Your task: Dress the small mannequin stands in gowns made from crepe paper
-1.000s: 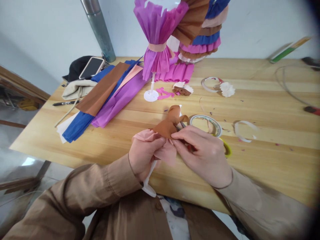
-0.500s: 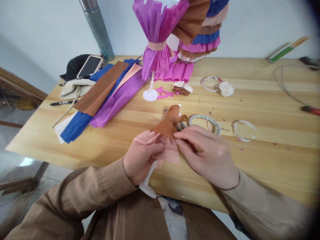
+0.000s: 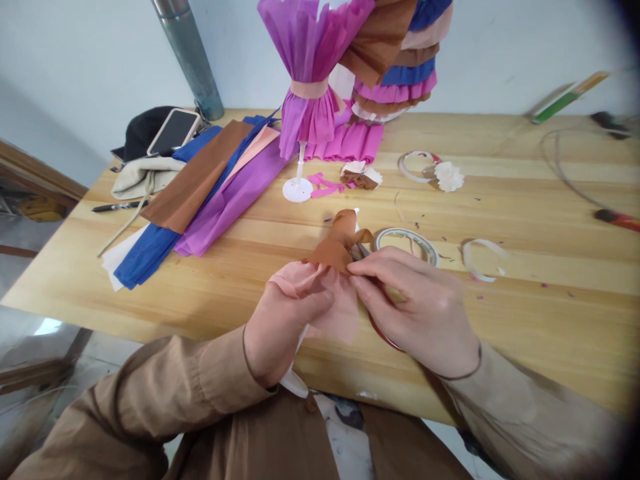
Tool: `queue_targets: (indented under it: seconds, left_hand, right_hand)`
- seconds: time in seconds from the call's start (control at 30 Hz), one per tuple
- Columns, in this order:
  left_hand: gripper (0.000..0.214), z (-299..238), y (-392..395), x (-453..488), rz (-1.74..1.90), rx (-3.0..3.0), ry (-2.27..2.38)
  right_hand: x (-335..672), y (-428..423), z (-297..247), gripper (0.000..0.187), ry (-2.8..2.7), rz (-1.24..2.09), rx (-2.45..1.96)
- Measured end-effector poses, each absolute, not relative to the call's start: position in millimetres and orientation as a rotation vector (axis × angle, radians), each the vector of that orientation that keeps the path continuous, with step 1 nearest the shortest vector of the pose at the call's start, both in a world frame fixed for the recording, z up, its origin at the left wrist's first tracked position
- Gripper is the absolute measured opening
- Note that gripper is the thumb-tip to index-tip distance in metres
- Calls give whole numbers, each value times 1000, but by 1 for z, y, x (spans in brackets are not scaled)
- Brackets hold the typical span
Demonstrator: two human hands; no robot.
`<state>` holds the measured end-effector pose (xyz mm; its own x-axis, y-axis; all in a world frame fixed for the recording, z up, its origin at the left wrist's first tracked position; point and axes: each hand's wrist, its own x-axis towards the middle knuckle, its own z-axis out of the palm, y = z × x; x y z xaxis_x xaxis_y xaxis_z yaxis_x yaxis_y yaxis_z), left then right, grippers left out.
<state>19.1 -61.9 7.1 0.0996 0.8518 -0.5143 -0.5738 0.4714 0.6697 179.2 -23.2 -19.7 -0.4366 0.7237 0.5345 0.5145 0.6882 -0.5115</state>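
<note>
My left hand (image 3: 281,327) is closed round a small figure dressed in crepe paper (image 3: 327,273), with a brown top and a pale pink skirt; its white stand pokes out below my wrist. My right hand (image 3: 417,310) pinches the paper at the figure's waist, fingers pressed together. Scissors (image 3: 383,327) with a red handle lie partly hidden under my right hand. A roll of tape (image 3: 407,243) lies on the table just beyond my right fingers.
Long crepe paper strips (image 3: 200,193) in brown, blue, purple and pink lie at the left of the wooden table (image 3: 525,313). A purple paper figure on a white stand (image 3: 305,113) and a layered paper skirt (image 3: 395,60) stand behind. A phone (image 3: 173,131) rests on cloth.
Both hands stay on the paper figure with only slight shifts. The pink skirt hangs a little lower and the red scissor handle now shows under my right hand.
</note>
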Motion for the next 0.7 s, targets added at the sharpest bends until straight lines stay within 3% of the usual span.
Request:
queue_targets:
  seconds: [0.37,0.7]
  left_hand:
    - [7,11,-64,21,1101,153,821]
    - [15,8,-65,20,1136,55,714]
  right_hand:
    - [180,-25,-20,12,-2246,293,-893]
    - [189,-20,-14,8,-2249,299,-865]
